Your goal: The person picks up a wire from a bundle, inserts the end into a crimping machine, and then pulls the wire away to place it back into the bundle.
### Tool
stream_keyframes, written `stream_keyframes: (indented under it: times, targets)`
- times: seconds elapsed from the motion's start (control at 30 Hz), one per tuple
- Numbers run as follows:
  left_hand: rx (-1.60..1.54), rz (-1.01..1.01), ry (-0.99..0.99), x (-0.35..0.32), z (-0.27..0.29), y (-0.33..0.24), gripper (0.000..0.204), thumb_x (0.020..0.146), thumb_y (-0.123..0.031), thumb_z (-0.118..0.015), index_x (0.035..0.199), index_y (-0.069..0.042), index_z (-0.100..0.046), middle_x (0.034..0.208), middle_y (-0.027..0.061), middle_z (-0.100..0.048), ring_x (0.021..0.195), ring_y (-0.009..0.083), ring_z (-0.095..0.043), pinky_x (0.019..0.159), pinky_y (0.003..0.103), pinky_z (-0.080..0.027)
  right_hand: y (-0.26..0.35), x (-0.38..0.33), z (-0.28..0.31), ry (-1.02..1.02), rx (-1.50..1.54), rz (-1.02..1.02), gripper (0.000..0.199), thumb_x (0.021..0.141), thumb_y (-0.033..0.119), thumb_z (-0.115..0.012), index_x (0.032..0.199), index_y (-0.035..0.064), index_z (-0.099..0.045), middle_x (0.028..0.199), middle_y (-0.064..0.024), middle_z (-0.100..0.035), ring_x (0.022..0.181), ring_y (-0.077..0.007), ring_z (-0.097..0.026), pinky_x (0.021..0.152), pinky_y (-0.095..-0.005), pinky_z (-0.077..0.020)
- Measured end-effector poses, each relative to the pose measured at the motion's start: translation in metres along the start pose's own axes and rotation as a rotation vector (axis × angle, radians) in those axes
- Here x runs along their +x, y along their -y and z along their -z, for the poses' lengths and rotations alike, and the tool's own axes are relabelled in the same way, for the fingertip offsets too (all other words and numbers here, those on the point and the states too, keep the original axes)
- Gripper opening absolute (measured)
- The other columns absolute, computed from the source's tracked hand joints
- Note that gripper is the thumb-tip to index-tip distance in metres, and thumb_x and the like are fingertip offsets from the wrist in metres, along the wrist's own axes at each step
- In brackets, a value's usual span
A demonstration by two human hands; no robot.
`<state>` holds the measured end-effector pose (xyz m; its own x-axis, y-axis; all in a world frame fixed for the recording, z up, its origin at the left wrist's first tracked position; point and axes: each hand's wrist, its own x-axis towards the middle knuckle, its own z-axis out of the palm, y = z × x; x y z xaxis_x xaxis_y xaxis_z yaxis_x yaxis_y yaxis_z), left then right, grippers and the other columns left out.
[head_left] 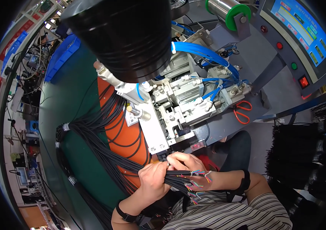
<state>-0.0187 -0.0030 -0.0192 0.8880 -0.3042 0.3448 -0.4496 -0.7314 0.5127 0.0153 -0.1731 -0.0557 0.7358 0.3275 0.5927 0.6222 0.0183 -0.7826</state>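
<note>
Forearms angled inward, left grip tightly curled just beside bent-fingered right grip

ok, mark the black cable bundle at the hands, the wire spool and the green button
black cable bundle (177,181): head view, on the sheaths beside the left hand (154,179)
wire spool (223,8): head view, on the wound silvery wire
green button (294,66): head view, on its cap
</note>
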Motion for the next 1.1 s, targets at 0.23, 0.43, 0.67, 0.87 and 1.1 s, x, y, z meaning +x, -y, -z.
stream_keyframes:
  times: [0.23, 0.43, 0.67, 0.87, 1.1]
  targets:
    - [0.023, -0.033, 0.080, 0.007, 0.004, -0.002, 0.024, 0.073, -0.009, -0.074, 0.091, -0.002, -0.059, 0.074, 0.0087, -0.062, 0.064, 0.0272, -0.064, 0.057, 0.037, -0.049, -0.019, -0.006, 0.011, 0.080, 0.663, -0.506, 0.022, 0.096, 0.004, -0.059, 0.116, -0.0039, -0.063, 0.110, -0.0098, -0.062, 0.094, -0.0129, -0.064, 0.079, -0.0249, -0.0523]
    - [-0.067, -0.015, 0.078, 0.009, 0.001, 0.001, 0.025, 0.072, -0.010, -0.075, 0.091, -0.004, -0.060, 0.075, 0.0075, -0.063, 0.065, 0.0259, -0.065, 0.057, 0.036, -0.048, -0.022, 0.005, 0.023, 0.170, 0.954, -0.660, 0.020, 0.095, 0.001, -0.060, 0.113, -0.0037, -0.066, 0.106, -0.0098, -0.063, 0.090, -0.0126, -0.065, 0.076, -0.0231, -0.0519]
    - [-0.141, -0.010, 0.150, 0.012, 0.005, 0.005, 0.025, 0.072, -0.012, -0.075, 0.090, -0.004, -0.060, 0.073, 0.0077, -0.062, 0.064, 0.0265, -0.065, 0.056, 0.036, -0.049, -0.027, 0.008, 0.029, 0.259, 0.842, -0.696, 0.019, 0.093, -0.004, -0.060, 0.110, -0.0033, -0.068, 0.102, -0.0099, -0.064, 0.079, -0.0130, -0.066, 0.065, -0.0221, -0.0513]
    - [-0.084, -0.008, 0.250, 0.007, 0.005, 0.006, 0.026, 0.070, -0.012, -0.074, 0.091, -0.003, -0.062, 0.075, 0.0066, -0.062, 0.064, 0.0256, -0.063, 0.057, 0.035, -0.049, -0.023, 0.015, 0.032, 0.279, 0.276, -0.341, 0.005, 0.086, 0.001, -0.067, 0.090, -0.0011, -0.069, 0.090, -0.0084, -0.064, 0.061, -0.0117, -0.063, 0.051, -0.0231, -0.0473]
    - [0.173, -0.058, 0.138, 0.007, 0.005, -0.003, 0.050, 0.062, -0.010, -0.072, 0.111, 0.000, -0.064, 0.087, 0.0092, -0.060, 0.073, 0.0252, -0.061, 0.060, 0.035, -0.049, -0.018, 0.023, 0.030, 0.327, -0.503, 0.012, 0.009, 0.078, 0.008, -0.069, 0.075, 0.0038, -0.061, 0.075, -0.0057, -0.057, 0.052, -0.0185, -0.060, 0.045, -0.0309, -0.0478]
